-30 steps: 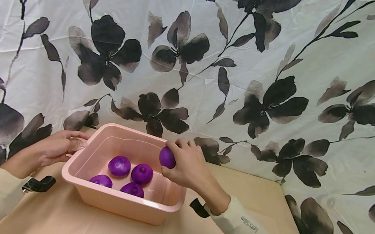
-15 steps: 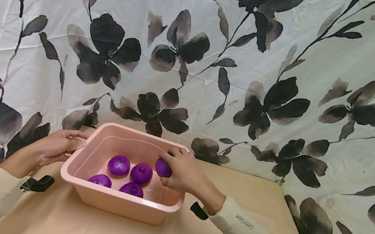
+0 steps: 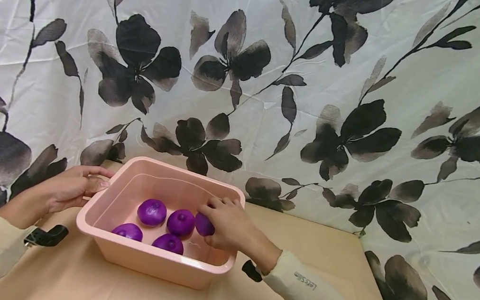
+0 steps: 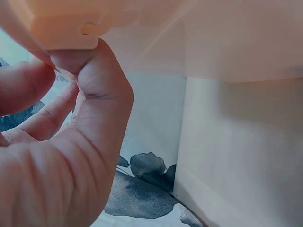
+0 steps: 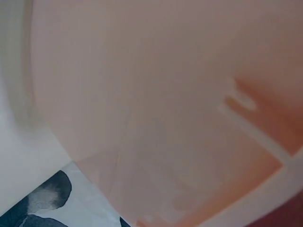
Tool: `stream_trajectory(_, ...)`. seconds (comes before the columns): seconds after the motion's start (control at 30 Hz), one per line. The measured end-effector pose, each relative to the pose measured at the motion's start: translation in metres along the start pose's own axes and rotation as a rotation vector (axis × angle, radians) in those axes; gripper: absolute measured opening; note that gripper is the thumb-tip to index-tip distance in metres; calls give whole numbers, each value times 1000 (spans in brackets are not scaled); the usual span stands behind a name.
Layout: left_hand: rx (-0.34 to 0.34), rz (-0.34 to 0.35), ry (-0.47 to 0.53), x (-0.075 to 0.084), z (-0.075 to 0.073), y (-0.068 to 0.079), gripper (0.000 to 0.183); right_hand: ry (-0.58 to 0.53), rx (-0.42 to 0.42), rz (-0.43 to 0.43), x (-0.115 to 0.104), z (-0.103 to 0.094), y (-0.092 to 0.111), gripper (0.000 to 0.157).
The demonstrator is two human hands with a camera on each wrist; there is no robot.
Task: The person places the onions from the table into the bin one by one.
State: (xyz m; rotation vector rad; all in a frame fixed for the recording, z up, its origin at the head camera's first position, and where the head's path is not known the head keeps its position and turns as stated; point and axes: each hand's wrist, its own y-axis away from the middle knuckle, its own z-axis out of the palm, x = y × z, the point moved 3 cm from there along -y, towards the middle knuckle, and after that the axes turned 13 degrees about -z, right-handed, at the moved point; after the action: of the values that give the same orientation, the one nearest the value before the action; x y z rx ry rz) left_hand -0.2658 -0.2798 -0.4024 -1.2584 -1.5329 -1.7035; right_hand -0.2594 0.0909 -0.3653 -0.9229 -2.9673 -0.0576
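Observation:
A pink plastic tub point(image 3: 156, 269) stands on the table, with several shiny purple onion-like balls point(image 3: 151, 212) on its floor. Reaching over the right side into the tub, my right hand point(image 3: 233, 225) grips another purple ball point(image 3: 204, 225) between thumb and fingers, close beside the dimpled ball point(image 3: 181, 222). Whether the held ball touches the floor is hidden. On the left, my left hand point(image 3: 69, 187) holds the tub's rim. In the left wrist view the thumb point(image 4: 102, 80) bends up under the rim's ledge point(image 4: 66, 35).
The tan tabletop point(image 3: 308, 251) extends right of the tub. Behind it hangs a white cloth point(image 3: 275, 139) with dark printed flowers. The right wrist view is filled mostly by the tub's outer wall point(image 5: 142, 104); no hand shows there.
My right hand has lowered the purple ball from rim height down into the tub and slightly left. The left hand stays at the rim.

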Motion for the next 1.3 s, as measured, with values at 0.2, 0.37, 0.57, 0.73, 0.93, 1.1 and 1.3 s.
stream_trajectory(0.2,-27,3,34,0,-1,-1,23,65,-24,-36,-1,5,-5,60)
stream_trajectory(0.37,-27,2,31,-2,-1,-1,24,90,-50,-55,-2,10,-9,61)
stream_trajectory(0.57,-34,5,39,-3,-2,0,29,136,-78,-74,-6,16,-14,60)
stream_trajectory(0.73,-41,9,42,-3,-1,0,30,196,-132,-67,-6,21,-16,55)
stream_trajectory(0.93,-36,5,44,-3,-2,0,31,257,-177,-80,-9,23,-21,49)
stream_trajectory(1.1,-46,-4,50,-4,-3,-1,29,262,-222,-78,-11,28,-24,49)
stream_trajectory(1.3,-44,-14,40,-6,-5,-2,27,274,-253,-75,-14,30,-25,48)
